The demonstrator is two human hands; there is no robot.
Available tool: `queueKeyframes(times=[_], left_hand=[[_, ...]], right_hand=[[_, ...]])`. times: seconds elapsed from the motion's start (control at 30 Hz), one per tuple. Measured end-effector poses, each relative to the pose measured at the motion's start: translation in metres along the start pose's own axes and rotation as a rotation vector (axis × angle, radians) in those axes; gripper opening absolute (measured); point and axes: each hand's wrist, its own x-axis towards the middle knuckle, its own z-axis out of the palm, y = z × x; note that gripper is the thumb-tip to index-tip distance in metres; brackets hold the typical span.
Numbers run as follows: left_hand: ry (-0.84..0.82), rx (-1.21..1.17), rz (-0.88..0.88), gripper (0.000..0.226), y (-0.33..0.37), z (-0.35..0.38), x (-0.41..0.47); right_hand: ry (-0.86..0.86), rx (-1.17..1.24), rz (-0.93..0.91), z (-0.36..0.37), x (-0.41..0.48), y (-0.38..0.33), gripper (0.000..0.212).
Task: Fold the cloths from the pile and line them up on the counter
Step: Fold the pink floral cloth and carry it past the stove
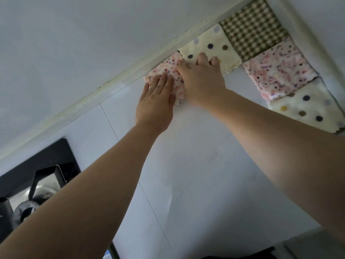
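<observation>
A folded pink speckled cloth point(169, 71) lies against the back wall on the white counter point(196, 156). My left hand point(155, 101) presses flat on its near left part, fingers together. My right hand point(201, 77) lies flat over its right edge, fingertips reaching onto the cream polka-dot cloth point(209, 46) beside it. A brown checked cloth point(255, 28) sits in the corner. A second pink speckled cloth point(278, 70) and a second cream polka-dot cloth point(308, 107) run along the right wall. No pile is in view.
A black gas hob point(43, 165) with a metal burner sits at the lower left. The white wall and its yellowed sealing strip point(112, 85) bound the counter at the back. The counter's front edge shows at the lower right.
</observation>
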Motion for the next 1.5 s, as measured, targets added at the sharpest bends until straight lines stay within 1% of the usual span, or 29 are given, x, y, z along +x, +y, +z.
queueKeyframes(times=[0.1,0.2,0.3,0.4,0.5,0.57,0.67,0.73,0.8,0.93,1.07,1.17,1.3,1.5], left_hand=[[-0.012,-0.018,0.006,0.053,-0.002,-0.002,0.000],[0.013,-0.026,0.015,0.054,0.001,-0.005,-0.008],[0.127,-0.095,-0.034,0.052,0.006,-0.010,-0.031],[0.222,-0.264,-0.122,0.045,0.014,-0.015,-0.070],[0.192,-0.401,-0.257,0.043,0.020,-0.023,-0.114],[0.171,-0.426,-0.305,0.040,0.017,-0.028,-0.142],[0.171,-0.447,-0.340,0.036,0.001,-0.034,-0.177],[0.156,-0.449,-0.350,0.035,-0.010,-0.038,-0.194],[0.156,-0.456,-0.320,0.034,-0.019,-0.040,-0.210],[0.160,-0.520,-0.230,0.029,-0.034,-0.043,-0.243],[0.151,-0.591,-0.122,0.027,-0.047,-0.058,-0.296],[0.120,-0.597,-0.097,0.026,-0.060,-0.073,-0.338],[0.101,-0.582,-0.086,0.024,-0.075,-0.083,-0.382],[0.126,-0.651,-0.086,0.023,-0.091,-0.087,-0.450]], right_hand=[[-0.017,0.019,0.010,0.002,0.004,-0.001,0.048],[0.008,0.105,0.016,-0.001,-0.004,-0.006,0.042],[0.170,0.296,0.057,0.002,-0.028,-0.014,0.026],[0.348,0.417,0.190,0.012,-0.060,-0.034,0.024],[0.389,0.577,0.306,0.020,-0.089,-0.061,0.031],[0.403,0.698,0.371,0.019,-0.108,-0.080,0.032],[0.337,0.794,0.428,0.011,-0.131,-0.112,0.032],[0.280,0.801,0.460,0.005,-0.146,-0.131,0.034],[0.251,0.789,0.514,-0.001,-0.160,-0.146,0.037],[0.250,0.771,0.618,-0.017,-0.204,-0.174,0.037],[0.266,0.781,0.735,-0.036,-0.262,-0.215,0.037],[0.290,0.825,0.788,-0.052,-0.301,-0.249,0.037],[0.204,0.823,0.777,-0.064,-0.344,-0.287,0.036],[0.107,0.807,0.686,-0.078,-0.396,-0.337,0.036]])
